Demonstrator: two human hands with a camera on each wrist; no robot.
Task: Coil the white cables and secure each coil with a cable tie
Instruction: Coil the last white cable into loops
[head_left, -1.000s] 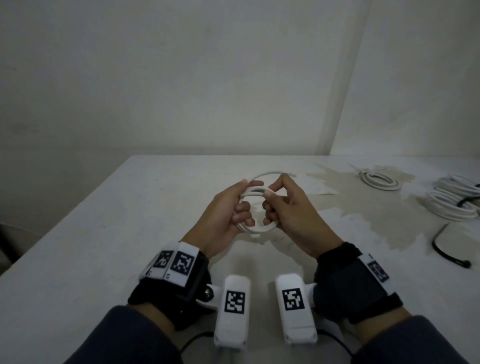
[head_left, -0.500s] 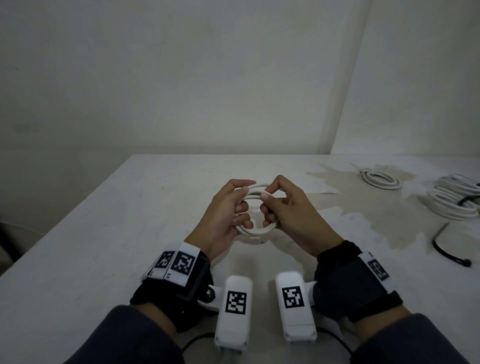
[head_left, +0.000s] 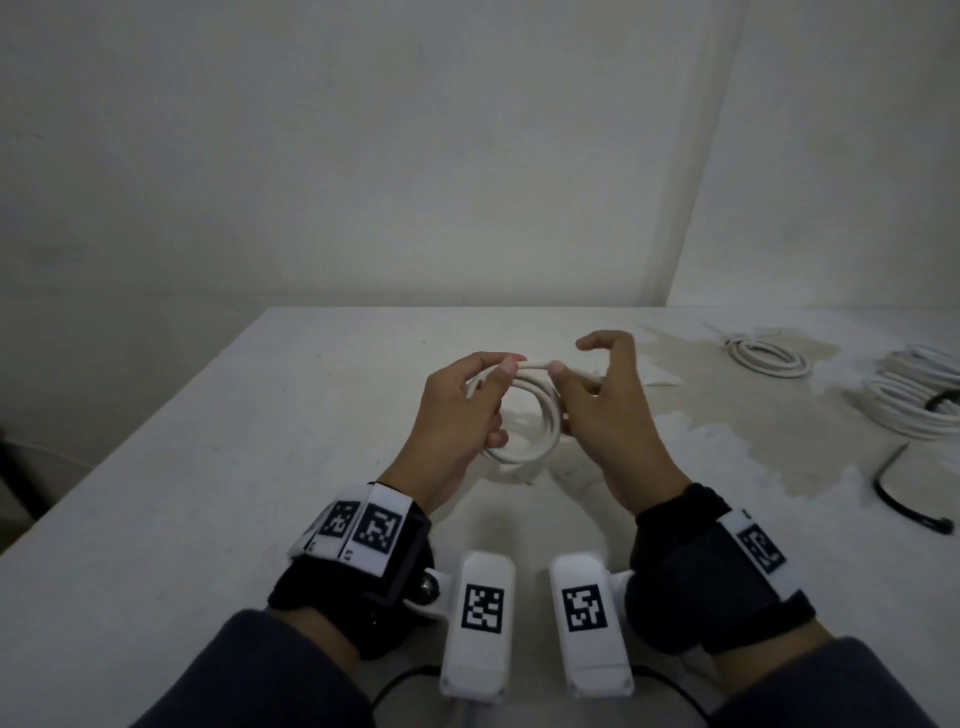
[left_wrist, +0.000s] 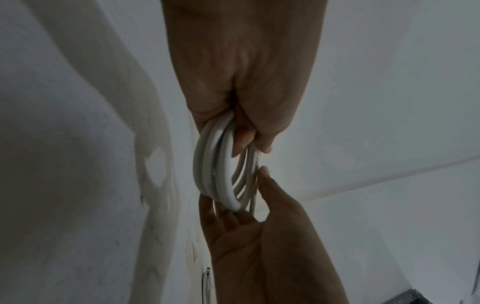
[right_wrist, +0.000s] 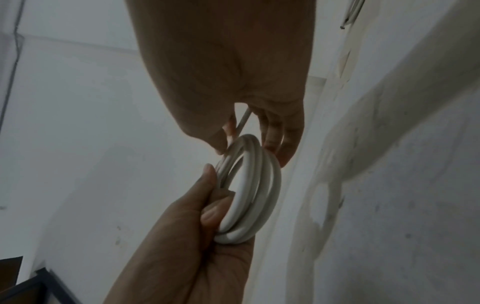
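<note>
A small coil of white cable (head_left: 524, 449) hangs just above the table between my two hands. My left hand (head_left: 493, 382) grips the coil's left side, thumb over the top and fingers curled through the loops (left_wrist: 215, 170). My right hand (head_left: 571, 387) holds the right side and pinches the loose cable end (right_wrist: 242, 121) between thumb and fingers, with the index finger lifted. In the right wrist view the coil (right_wrist: 254, 185) shows several loops held by the left hand from below. No tie is on this coil.
The white table (head_left: 208, 467) has its left edge near a dark gap. At the back right lie a coiled white cable (head_left: 769, 358) and a loose pile of white cables (head_left: 914, 400). A black strip, seemingly a cable tie (head_left: 904, 499), lies at the right.
My hands have drawn slightly apart. The right hand has shifted right with the cable end and raised its index finger, so more of the coil shows between the hands.
</note>
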